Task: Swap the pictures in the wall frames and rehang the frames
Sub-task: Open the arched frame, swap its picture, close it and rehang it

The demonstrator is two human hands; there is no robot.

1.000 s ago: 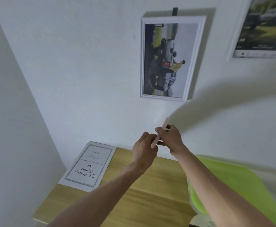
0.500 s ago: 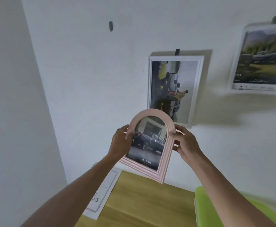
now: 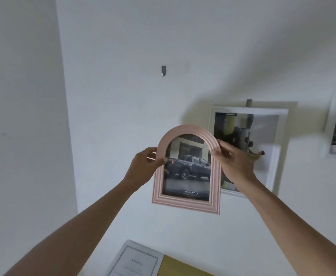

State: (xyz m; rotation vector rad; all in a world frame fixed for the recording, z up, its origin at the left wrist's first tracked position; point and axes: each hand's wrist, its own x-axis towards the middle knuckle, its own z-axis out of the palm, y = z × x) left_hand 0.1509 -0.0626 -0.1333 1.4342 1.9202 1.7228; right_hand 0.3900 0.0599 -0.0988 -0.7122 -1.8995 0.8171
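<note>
A pink arched frame with a picture of a dark pickup truck is held upright in front of the white wall. My left hand grips its left edge and my right hand grips its right edge near the arch. A small dark wall hook sits bare on the wall, above and left of the frame. A white rectangular frame with a sideways picture hangs on another hook behind my right hand. A third white frame hangs at the far right edge.
A white printed insert sheet lies on the wooden table at the bottom, against the wall. A room corner runs down the left side.
The pink frame was turned from edge-on to face me and lifted up the wall between both hands. My view tilted upward, bringing the bare hook into sight.
</note>
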